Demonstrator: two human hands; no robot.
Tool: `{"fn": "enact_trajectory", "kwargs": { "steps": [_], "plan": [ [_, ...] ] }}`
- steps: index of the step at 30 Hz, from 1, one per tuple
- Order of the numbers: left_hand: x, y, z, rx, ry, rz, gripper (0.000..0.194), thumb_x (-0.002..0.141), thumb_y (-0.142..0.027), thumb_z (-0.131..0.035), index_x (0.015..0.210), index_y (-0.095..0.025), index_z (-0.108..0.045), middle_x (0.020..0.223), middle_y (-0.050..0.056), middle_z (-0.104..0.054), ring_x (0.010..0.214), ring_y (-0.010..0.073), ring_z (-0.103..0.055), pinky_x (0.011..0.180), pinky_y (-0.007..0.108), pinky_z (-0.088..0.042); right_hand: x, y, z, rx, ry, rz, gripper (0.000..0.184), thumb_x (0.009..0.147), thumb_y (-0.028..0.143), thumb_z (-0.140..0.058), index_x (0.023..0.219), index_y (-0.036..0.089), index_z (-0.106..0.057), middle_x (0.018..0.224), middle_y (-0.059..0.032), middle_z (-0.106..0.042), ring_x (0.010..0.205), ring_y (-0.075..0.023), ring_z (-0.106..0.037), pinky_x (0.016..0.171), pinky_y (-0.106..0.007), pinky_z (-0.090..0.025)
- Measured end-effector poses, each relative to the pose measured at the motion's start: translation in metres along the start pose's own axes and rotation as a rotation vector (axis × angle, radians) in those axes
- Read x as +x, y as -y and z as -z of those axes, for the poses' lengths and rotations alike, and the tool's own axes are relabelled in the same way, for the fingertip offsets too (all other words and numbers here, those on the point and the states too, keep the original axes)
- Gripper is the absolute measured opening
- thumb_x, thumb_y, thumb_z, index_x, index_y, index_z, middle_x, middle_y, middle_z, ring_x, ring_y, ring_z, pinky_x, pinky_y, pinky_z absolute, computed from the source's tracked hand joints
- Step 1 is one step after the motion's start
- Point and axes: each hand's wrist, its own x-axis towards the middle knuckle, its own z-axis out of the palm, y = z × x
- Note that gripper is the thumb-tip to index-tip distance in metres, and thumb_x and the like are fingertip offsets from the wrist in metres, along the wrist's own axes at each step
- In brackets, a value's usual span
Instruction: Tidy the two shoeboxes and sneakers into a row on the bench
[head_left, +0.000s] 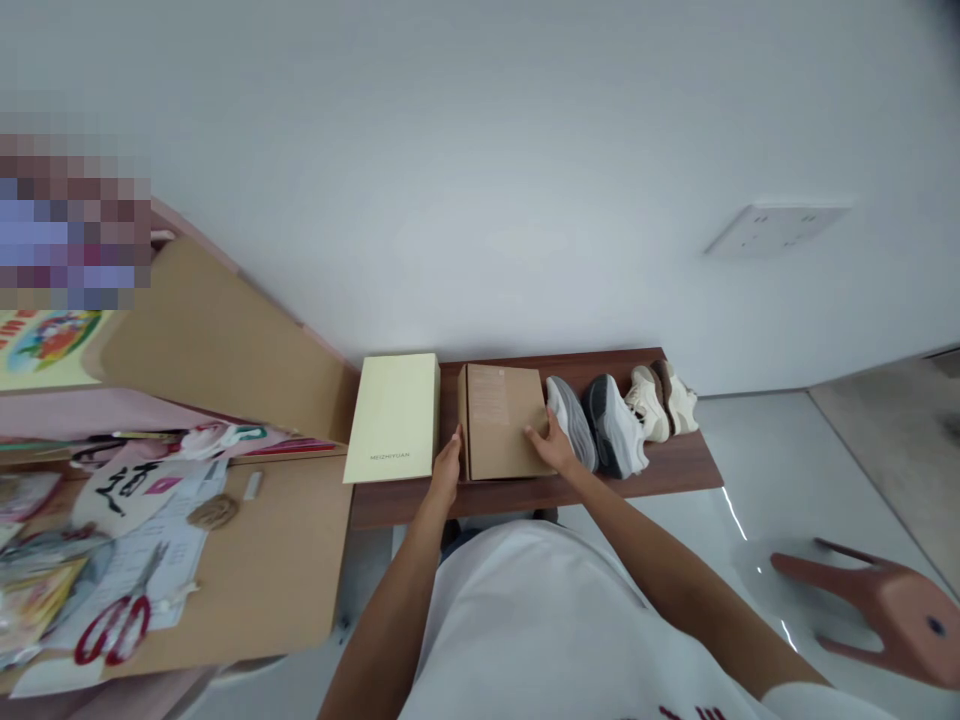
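Note:
A closed brown cardboard box [499, 425] sits on the dark wooden bench [420, 505] against the wall. My left hand [448, 468] presses along its left side, fingers pointing away from me. At the right edge my right hand [553, 447] grips the box, thumb on the lid and fingers down the side. Left of the box lies a pale yellow box [397, 415] printed "MEIZHIYUAN". Close to my right hand stand grey-and-white sneakers [615, 425], and past them a cream pair of shoes [651, 403].
On the left is a desk [281, 560] with red-handled scissors [124, 610], papers, a cap [131, 490] and plastic packets. A reddish-brown stool [892, 610] lies on the floor at right. A socket plate [776, 228] is on the wall.

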Motion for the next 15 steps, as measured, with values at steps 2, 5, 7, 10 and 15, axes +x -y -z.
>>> {"fn": "enact_trajectory", "kwargs": {
  "steps": [2,5,7,10,15],
  "plan": [
    [-0.003,-0.011,0.001,-0.013,-0.036,-0.041,0.058,0.091,-0.056,-0.061,0.14,-0.025,-0.06,0.153,0.005,-0.049,0.148,0.0233,-0.037,0.123,0.039,-0.026,0.002,0.005,-0.002,0.041,-0.002,0.011,0.085,0.085,0.064,-0.058,0.154,0.019,-0.037,0.156,-0.012,-0.045,0.148,-0.0285,-0.037,0.123,-0.047,-0.028],
    [-0.007,-0.032,0.001,-0.091,-0.074,-0.017,0.067,0.086,-0.05,-0.071,0.147,-0.029,-0.052,0.155,0.004,-0.048,0.148,0.023,-0.038,0.122,0.037,-0.029,0.004,0.013,-0.008,0.073,0.015,-0.006,0.087,0.085,0.069,-0.057,0.151,0.016,-0.042,0.157,-0.0153,-0.044,0.148,-0.0305,-0.037,0.123,-0.048,-0.027],
    [-0.01,-0.046,0.001,-0.201,-0.016,0.061,0.068,0.085,-0.048,-0.074,0.146,-0.027,-0.053,0.151,0.007,-0.054,0.141,0.0255,-0.048,0.116,0.039,-0.04,0.005,0.018,-0.013,0.089,0.024,-0.025,0.09,0.084,0.072,-0.056,0.151,0.014,-0.042,0.157,-0.0174,-0.043,0.149,-0.0323,-0.035,0.123,-0.049,-0.025],
    [-0.015,-0.063,0.0,-0.357,0.089,0.166,0.058,0.086,-0.046,-0.072,0.139,-0.024,-0.059,0.141,0.01,-0.062,0.127,0.0283,-0.061,0.101,0.042,-0.054,0.005,0.025,-0.022,0.113,0.043,-0.059,0.094,0.084,0.076,-0.052,0.153,0.013,-0.041,0.162,-0.017,-0.035,0.153,-0.0324,-0.024,0.126,-0.049,-0.016],
    [-0.025,-0.076,-0.008,-0.401,0.119,0.167,0.055,0.087,-0.042,-0.07,0.14,-0.029,-0.058,0.142,0.007,-0.062,0.121,0.0272,-0.065,0.091,0.042,-0.059,0.003,0.042,-0.039,0.214,0.135,-0.045,0.101,0.082,0.085,-0.04,0.157,0.017,-0.036,0.167,-0.0102,-0.025,0.157,-0.027,-0.006,0.128,-0.047,-0.002]
  ]
}}
